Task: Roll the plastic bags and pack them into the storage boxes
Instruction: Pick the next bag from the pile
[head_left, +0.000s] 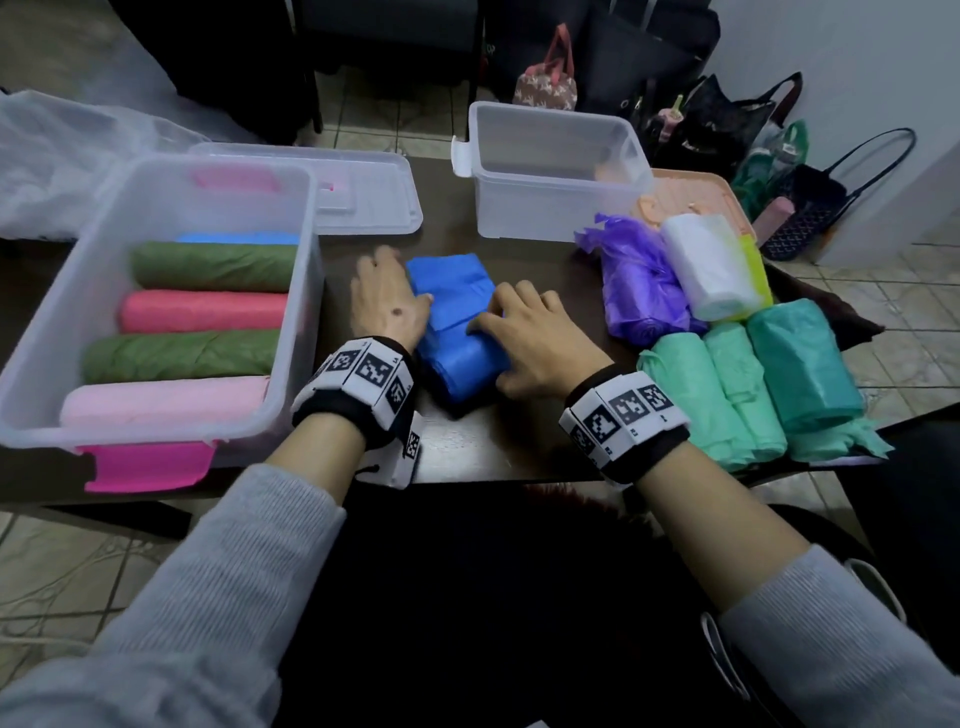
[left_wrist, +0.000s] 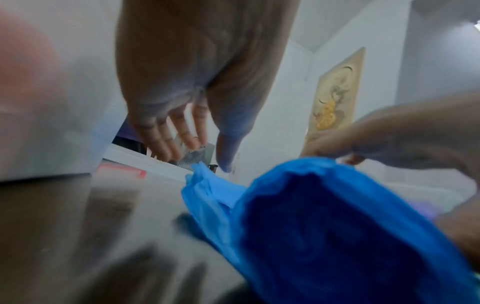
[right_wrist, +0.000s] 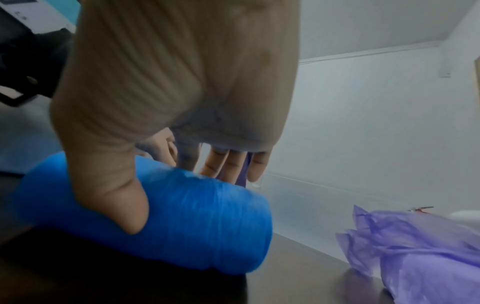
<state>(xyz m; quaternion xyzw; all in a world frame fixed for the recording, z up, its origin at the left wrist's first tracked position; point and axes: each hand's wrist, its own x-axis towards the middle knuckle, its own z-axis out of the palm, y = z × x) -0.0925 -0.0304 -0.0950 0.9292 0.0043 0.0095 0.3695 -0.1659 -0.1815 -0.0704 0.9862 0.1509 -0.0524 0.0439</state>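
Observation:
A blue plastic bag lies partly rolled on the dark table in front of me; the thick roll is at the near end and a flat tail reaches away. My right hand holds the roll, thumb across its near side and fingers over the top. Beside the bag's left edge, my left hand has its fingers straight and its thumb touching the bag. The clear storage box with a pink latch on the left holds several rolled bags, green, pink and blue. A second clear box stands empty at the back.
At the right lie rolled bags: purple, white and several mint green ones, partly on a peach lid. A clear lid rests behind the left box. Handbags sit on the tiled floor beyond the table.

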